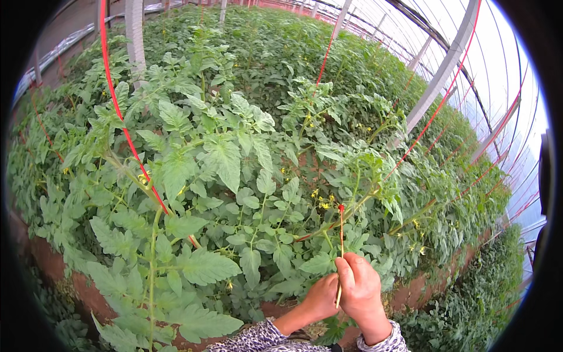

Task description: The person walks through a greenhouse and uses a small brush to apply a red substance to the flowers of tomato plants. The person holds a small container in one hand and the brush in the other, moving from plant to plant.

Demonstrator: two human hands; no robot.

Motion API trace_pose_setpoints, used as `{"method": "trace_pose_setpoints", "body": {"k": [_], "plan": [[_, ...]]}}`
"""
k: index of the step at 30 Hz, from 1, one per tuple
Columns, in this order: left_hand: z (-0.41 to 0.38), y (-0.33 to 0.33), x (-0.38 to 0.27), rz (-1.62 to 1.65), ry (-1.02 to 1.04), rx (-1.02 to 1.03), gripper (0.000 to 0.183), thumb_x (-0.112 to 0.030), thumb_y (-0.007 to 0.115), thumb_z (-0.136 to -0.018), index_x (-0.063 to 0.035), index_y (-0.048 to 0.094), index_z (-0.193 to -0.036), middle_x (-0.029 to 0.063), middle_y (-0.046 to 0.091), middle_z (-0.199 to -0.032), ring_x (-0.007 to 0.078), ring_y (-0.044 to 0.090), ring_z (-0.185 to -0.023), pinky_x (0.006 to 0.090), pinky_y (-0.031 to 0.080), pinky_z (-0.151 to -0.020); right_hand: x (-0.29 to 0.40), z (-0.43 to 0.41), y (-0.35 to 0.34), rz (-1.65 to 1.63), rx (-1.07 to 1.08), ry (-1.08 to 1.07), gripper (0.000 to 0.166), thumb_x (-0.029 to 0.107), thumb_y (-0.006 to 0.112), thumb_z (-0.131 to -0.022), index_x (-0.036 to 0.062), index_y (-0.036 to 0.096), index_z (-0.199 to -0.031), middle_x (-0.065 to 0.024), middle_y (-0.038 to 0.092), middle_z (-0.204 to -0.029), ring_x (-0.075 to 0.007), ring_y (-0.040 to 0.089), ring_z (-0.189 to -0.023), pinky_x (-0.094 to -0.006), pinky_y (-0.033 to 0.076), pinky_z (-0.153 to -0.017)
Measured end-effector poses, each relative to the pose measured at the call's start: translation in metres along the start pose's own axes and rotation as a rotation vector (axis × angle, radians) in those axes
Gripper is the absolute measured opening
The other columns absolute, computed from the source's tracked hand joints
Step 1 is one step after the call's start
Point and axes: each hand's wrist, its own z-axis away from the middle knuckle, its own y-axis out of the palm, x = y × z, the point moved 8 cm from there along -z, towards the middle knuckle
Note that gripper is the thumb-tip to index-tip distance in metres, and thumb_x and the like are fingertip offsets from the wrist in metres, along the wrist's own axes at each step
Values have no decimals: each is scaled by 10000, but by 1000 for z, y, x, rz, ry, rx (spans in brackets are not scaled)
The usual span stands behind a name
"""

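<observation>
A thin wooden stick (342, 229) with a red, wet-looking tip stands nearly upright in my right hand (361, 288), pinched between thumb and fingers. My left hand (322, 297) is just left of it, close against the right hand and partly behind the stick; whether it holds anything is hidden. Just left of the red tip are small yellow tomato flowers (324, 205). A slanting tomato stem (357, 206) with a red twine runs behind the stick. Leaves (319, 264) of the tomato plants surround both hands.
Red support twine (115, 99) crosses the left side, beside a tall tomato plant (151, 264) close in front. Concrete posts (440, 75) rise among dense tomato rows under the greenhouse's plastic film (506, 57). Bare soil (407, 295) shows along the row edge at the right.
</observation>
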Motion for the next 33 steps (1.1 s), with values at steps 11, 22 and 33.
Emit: {"method": "trace_pose_setpoints", "body": {"k": [11,22,33], "plan": [[3,3,11,-73,-6,-34,352,-167,702,-678,-17,481,-908,179,536,-924,384,548,-872,456,463,-742,-7,-14,-9,-103,-81,6,368,-45,626,-643,-9,563,-1003,-180,597,-928,-319,614,-737,-364,515,-587],[8,15,24,-226,23,9,431,-168,721,-669,11,490,-986,226,510,-1073,398,527,-993,456,457,-830,-13,-9,-13,-185,-144,9,302,-116,597,-693,-5,554,-970,-168,597,-892,-317,605,-705,-362,496,-576],[8,15,21,-175,18,5,423,-162,714,-676,8,483,-986,230,522,-1049,404,533,-983,457,455,-840,-14,-11,-11,-208,-137,18,275,-118,605,-701,-5,560,-948,-166,603,-878,-319,607,-698,-362,493,-570]]}}
